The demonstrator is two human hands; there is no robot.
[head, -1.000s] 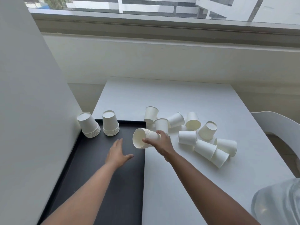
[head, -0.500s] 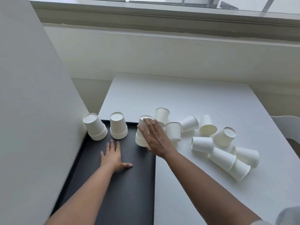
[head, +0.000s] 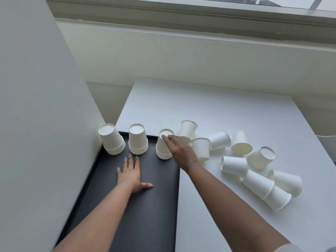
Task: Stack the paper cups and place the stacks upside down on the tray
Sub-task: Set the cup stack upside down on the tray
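Three upside-down stacks of white paper cups stand along the far end of the black tray [head: 160, 206]: one at the left corner [head: 111, 140], one in the middle [head: 137, 141], one at the right [head: 163, 147]. My right hand [head: 181, 151] holds the right stack, fingers curled over its side and top. My left hand [head: 131, 174] lies flat on the tray, fingers spread, just in front of the middle stack. Several loose white cups [head: 234, 165] lie scattered on the white table [head: 209, 110] right of the tray.
A grey wall panel [head: 36, 124] runs close along the tray's left side. Behind the table is a low wall under a window ledge [head: 181, 20]. Part of a white chair [head: 327, 140] shows at the right edge.
My right hand turned the held stack upside down and set it on the tray's far right corner. My left hand dropped flat onto the tray.
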